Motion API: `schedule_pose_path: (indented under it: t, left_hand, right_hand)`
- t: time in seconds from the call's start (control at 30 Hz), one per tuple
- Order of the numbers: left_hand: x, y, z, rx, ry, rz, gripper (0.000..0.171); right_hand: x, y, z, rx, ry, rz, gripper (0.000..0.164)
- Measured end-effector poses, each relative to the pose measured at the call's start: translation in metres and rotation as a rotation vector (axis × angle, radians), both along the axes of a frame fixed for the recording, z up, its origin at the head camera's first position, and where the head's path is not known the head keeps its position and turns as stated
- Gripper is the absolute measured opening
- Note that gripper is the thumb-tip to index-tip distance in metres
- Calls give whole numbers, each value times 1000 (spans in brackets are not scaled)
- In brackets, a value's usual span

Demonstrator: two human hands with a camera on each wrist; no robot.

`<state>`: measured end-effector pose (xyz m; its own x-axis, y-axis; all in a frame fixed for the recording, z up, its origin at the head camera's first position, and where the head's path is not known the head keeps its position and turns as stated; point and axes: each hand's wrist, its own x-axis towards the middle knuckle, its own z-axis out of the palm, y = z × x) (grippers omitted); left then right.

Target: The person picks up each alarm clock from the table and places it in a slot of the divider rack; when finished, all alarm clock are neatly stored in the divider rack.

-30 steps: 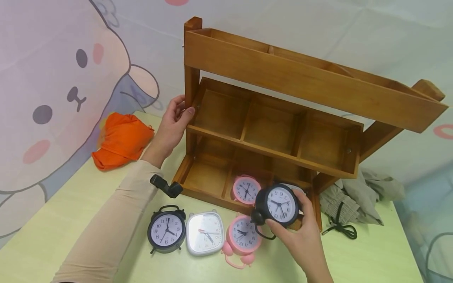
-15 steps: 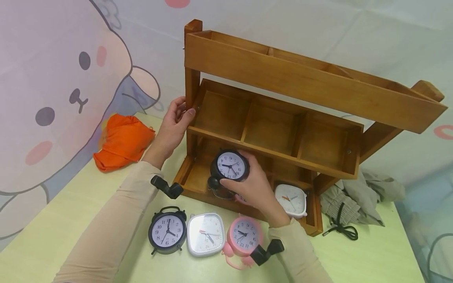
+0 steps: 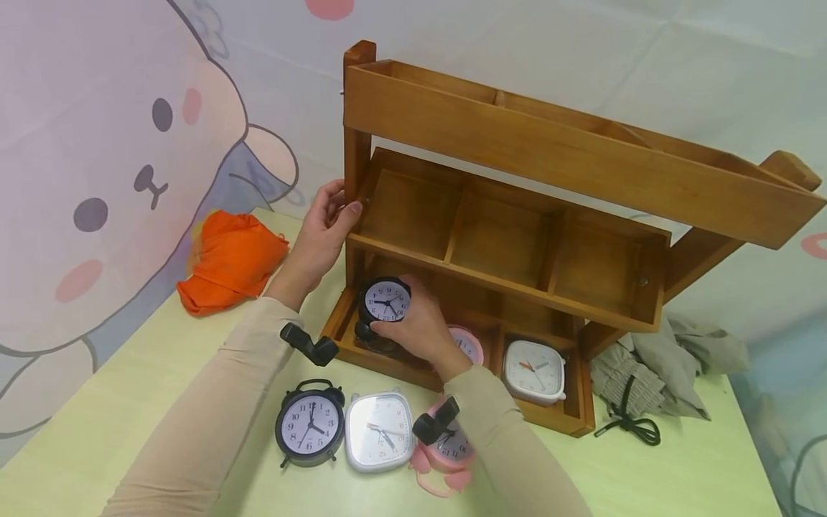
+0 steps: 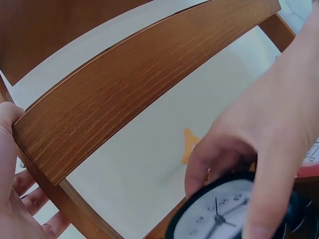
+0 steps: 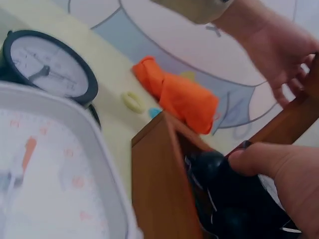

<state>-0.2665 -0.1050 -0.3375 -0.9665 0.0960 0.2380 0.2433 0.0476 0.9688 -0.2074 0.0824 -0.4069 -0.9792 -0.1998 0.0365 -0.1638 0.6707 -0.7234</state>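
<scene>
In the head view, my right hand (image 3: 418,327) holds a black twin-bell alarm clock (image 3: 388,300), upside down, at the left compartment of the rack's lowest tier. The right wrist view has the clock's dark back and bell (image 5: 234,194) inside that compartment's wooden wall, my thumb on it. My left hand (image 3: 328,226) grips the left end of the middle tier of the wooden rack (image 3: 549,140). A pink alarm clock (image 3: 469,345), partly hidden by my right hand, occupies the lowest tier's middle compartment. A white square clock (image 3: 535,371) fills the right one.
In front of the rack lie a black alarm clock (image 3: 310,425), a white clock (image 3: 380,433) and a pink alarm clock (image 3: 452,459) partly covered by my right wrist's camera mount. An orange cloth bundle (image 3: 232,262) lies left, a grey cloth (image 3: 652,366) with black cord right.
My right hand has carried the black alarm clock leftward from over the lowest tier's right side, lowering it to the left compartment. My left hand keeps its grip on the rack.
</scene>
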Motion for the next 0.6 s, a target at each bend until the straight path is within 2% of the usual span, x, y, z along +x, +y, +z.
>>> schedule_pose_path:
  t: [0.27, 0.5, 0.6]
  left_hand:
    - [3, 1, 0, 0, -10, -1, 53]
    - [4, 2, 2, -10, -6, 0, 53]
    - [4, 1, 2, -7, -8, -1, 53]
  right_hand:
    - [-2, -6, -14, 256, 44, 85, 93]
    - [-2, -2, -16, 368, 74, 137, 91]
    - [-1, 0, -15, 374, 85, 158, 89]
